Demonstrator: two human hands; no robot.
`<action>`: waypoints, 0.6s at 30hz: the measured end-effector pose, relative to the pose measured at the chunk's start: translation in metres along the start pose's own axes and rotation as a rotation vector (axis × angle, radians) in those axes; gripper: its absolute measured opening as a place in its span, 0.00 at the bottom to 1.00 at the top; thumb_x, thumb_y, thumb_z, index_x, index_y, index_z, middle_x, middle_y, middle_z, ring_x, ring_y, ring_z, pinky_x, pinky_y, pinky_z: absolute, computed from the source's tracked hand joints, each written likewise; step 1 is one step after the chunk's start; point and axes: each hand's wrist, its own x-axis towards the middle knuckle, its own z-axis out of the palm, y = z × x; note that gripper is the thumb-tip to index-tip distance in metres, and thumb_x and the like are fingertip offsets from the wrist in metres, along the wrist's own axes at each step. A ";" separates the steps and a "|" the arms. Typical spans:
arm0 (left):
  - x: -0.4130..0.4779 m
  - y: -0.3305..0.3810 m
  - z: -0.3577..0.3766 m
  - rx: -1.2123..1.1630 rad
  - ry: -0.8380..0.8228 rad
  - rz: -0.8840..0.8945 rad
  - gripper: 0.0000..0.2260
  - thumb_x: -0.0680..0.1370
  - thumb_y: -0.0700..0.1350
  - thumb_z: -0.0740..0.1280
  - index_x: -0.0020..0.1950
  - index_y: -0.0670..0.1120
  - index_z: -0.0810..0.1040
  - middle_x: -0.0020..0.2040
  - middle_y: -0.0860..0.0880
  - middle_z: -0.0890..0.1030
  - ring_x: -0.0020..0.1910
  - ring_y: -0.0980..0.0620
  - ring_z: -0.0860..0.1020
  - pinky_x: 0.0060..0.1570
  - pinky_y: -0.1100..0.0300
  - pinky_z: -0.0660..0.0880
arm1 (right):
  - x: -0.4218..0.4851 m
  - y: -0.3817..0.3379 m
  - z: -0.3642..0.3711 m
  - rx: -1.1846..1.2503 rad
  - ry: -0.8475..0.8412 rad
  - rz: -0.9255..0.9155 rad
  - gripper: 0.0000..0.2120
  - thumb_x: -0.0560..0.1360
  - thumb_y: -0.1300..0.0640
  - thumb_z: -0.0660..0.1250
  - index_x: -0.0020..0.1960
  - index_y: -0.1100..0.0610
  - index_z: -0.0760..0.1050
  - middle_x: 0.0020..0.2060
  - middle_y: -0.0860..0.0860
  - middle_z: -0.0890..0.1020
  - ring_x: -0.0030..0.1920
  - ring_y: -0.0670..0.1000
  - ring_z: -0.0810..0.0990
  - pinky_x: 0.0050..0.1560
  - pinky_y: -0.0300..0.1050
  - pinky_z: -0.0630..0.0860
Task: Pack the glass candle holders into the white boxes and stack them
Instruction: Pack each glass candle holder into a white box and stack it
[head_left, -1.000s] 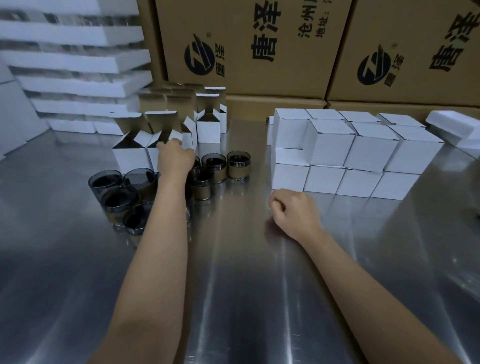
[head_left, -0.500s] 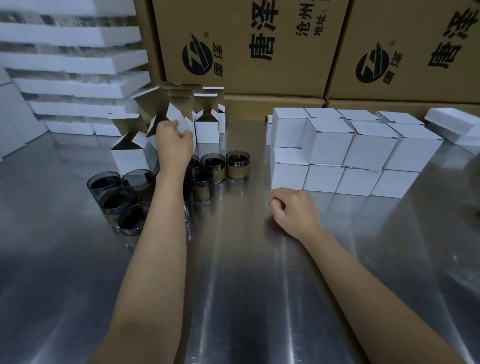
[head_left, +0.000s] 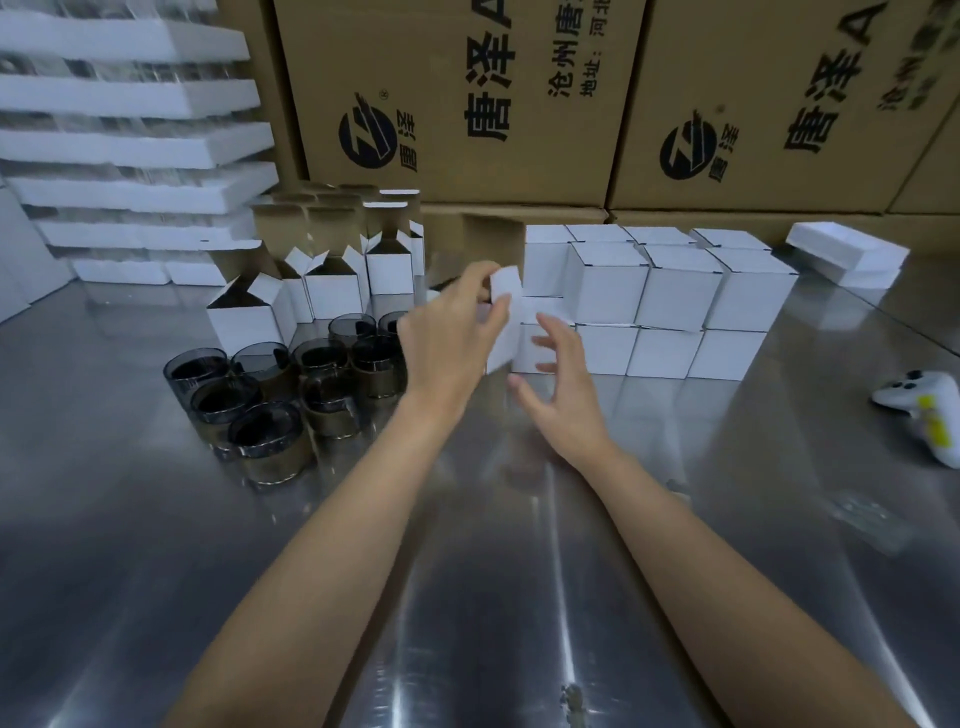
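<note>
My left hand (head_left: 451, 340) holds a small white box (head_left: 506, 317) in the air above the steel table, fingers curled round its top. My right hand (head_left: 561, 389) is raised just right of the box, fingers spread and relaxed, not touching it as far as I can see. Several dark glass candle holders (head_left: 270, 395) stand grouped on the table to the left. Behind them stand several open white boxes (head_left: 332, 291) with flaps up. A two-layer stack of closed white boxes (head_left: 675, 291) stands to the right of my hands.
Large brown cartons (head_left: 452, 104) line the back wall. White foam trays (head_left: 135, 150) are piled at the back left. A white controller (head_left: 924, 410) lies at the right edge, and a flat white box (head_left: 852, 254) sits at the back right.
My left hand has lifted a white box from the open boxes and carried it right to the middle. My right hand has risen off the table and opened beside it.
</note>
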 end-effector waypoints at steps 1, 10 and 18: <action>-0.009 0.003 0.003 0.010 0.010 0.051 0.11 0.75 0.49 0.71 0.56 0.49 0.81 0.38 0.54 0.84 0.34 0.51 0.82 0.29 0.58 0.74 | -0.001 0.000 0.000 0.028 0.017 0.014 0.34 0.72 0.52 0.70 0.73 0.45 0.57 0.68 0.45 0.64 0.66 0.42 0.69 0.61 0.34 0.70; -0.055 -0.011 0.022 -0.007 0.157 0.350 0.07 0.76 0.44 0.70 0.52 0.45 0.84 0.44 0.52 0.83 0.33 0.56 0.78 0.29 0.63 0.72 | -0.006 -0.006 -0.010 0.048 -0.081 0.115 0.39 0.66 0.51 0.71 0.73 0.47 0.59 0.69 0.51 0.60 0.68 0.38 0.64 0.64 0.28 0.63; -0.056 -0.019 0.024 -0.562 -0.145 -0.351 0.16 0.77 0.43 0.70 0.64 0.45 0.75 0.61 0.49 0.72 0.54 0.59 0.76 0.49 0.71 0.71 | -0.006 0.000 -0.014 0.056 -0.263 0.092 0.34 0.65 0.53 0.69 0.67 0.40 0.59 0.64 0.34 0.65 0.68 0.38 0.65 0.64 0.27 0.62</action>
